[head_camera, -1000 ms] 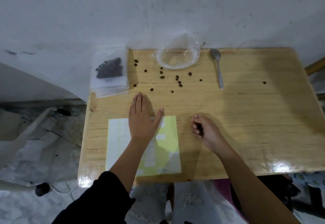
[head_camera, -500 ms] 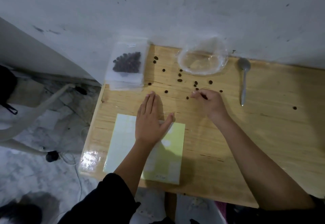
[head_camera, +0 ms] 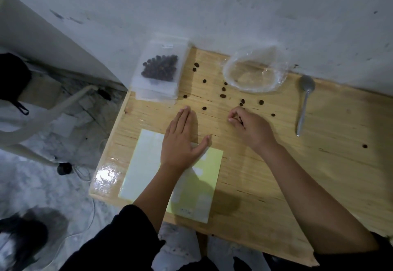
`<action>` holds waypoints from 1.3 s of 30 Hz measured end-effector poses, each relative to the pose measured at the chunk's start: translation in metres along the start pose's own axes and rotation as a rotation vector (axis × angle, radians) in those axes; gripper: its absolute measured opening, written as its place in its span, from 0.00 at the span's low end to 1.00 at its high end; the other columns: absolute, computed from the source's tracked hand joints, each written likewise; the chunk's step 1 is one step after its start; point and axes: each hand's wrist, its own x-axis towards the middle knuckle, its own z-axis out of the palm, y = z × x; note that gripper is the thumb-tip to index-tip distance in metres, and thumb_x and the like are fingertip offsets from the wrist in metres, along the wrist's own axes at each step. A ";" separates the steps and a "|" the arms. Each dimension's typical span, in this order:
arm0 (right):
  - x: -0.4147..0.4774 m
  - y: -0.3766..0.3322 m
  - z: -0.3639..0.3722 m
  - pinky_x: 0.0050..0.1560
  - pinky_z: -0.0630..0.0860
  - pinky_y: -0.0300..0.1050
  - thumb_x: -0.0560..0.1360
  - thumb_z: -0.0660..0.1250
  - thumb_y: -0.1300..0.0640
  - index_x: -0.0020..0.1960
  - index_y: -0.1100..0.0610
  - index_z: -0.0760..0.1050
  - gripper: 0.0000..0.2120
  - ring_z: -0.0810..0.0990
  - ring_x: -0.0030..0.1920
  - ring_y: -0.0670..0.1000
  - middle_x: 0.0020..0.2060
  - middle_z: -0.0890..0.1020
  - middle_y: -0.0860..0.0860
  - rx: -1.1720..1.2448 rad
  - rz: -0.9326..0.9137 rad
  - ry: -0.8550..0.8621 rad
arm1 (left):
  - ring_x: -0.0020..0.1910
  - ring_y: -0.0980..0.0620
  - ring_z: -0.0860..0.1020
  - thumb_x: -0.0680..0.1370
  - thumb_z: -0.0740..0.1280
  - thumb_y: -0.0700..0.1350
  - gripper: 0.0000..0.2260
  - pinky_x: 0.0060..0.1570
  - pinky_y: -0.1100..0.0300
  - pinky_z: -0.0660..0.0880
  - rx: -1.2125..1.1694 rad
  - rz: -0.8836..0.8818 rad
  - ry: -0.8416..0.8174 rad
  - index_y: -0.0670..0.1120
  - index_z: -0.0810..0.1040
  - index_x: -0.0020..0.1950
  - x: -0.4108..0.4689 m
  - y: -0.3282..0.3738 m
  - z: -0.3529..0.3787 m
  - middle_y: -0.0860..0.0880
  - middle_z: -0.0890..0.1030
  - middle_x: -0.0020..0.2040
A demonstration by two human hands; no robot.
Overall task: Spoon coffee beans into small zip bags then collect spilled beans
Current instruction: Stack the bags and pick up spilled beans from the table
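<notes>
Several dark coffee beans (head_camera: 223, 95) lie scattered across the far part of the wooden table (head_camera: 276, 170). My right hand (head_camera: 251, 127) hovers among them with fingers curled, holding dark beans in its palm and pinching at the tabletop. My left hand (head_camera: 180, 141) rests flat with straight fingers, partly on a pale yellow-green sheet (head_camera: 148, 164). A small zip bag filled with beans (head_camera: 159, 70) lies on a stack of clear bags at the table's far left corner. An open, empty clear plastic bag (head_camera: 253, 68) sits against the wall. A metal spoon (head_camera: 304, 102) lies to the right.
One stray bean (head_camera: 365, 146) lies far right on the table. The grey wall runs right behind the table. Left of the table, the floor holds a white curved pipe (head_camera: 42, 119) and cables.
My right hand went from the table's middle forward to the scattered beans, then drew slightly back. The view swung left. My left hand stayed on the sheet.
</notes>
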 end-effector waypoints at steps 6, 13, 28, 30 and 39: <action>0.001 -0.004 0.001 0.36 0.67 0.43 0.80 0.57 0.50 0.56 0.52 0.72 0.09 0.75 0.38 0.48 0.41 0.79 0.46 -0.119 -0.004 -0.045 | 0.74 0.48 0.61 0.74 0.60 0.64 0.35 0.71 0.50 0.62 0.007 0.007 0.002 0.41 0.65 0.72 0.000 -0.001 0.002 0.45 0.64 0.74; -0.002 -0.007 0.005 0.42 0.74 0.46 0.81 0.56 0.52 0.54 0.55 0.72 0.09 0.77 0.42 0.50 0.44 0.80 0.49 0.025 0.066 -0.002 | 0.75 0.49 0.59 0.75 0.58 0.64 0.35 0.71 0.52 0.59 -0.002 0.008 -0.005 0.41 0.64 0.73 -0.001 0.000 0.000 0.45 0.62 0.75; -0.006 -0.055 0.024 0.21 0.59 0.34 0.70 0.56 0.60 0.37 0.56 0.66 0.04 0.62 0.24 0.44 0.25 0.65 0.48 2.050 0.365 -0.202 | 0.65 0.46 0.70 0.76 0.61 0.53 0.21 0.62 0.58 0.65 -0.124 -0.136 0.189 0.39 0.75 0.62 0.001 -0.034 -0.022 0.42 0.73 0.66; 0.003 -0.060 0.026 0.21 0.59 0.34 0.70 0.55 0.59 0.35 0.57 0.66 0.05 0.62 0.24 0.44 0.25 0.66 0.48 2.056 0.404 -0.168 | 0.67 0.45 0.68 0.75 0.61 0.54 0.23 0.63 0.55 0.66 -0.095 -0.205 0.212 0.39 0.73 0.63 0.001 -0.045 -0.025 0.41 0.70 0.67; 0.066 -0.079 0.011 0.25 0.61 0.35 0.79 0.59 0.48 0.41 0.54 0.76 0.14 0.63 0.25 0.43 0.27 0.67 0.46 1.015 0.308 0.005 | 0.77 0.51 0.50 0.76 0.51 0.62 0.35 0.74 0.57 0.46 0.053 -0.331 0.106 0.40 0.57 0.76 0.003 -0.052 -0.027 0.44 0.56 0.77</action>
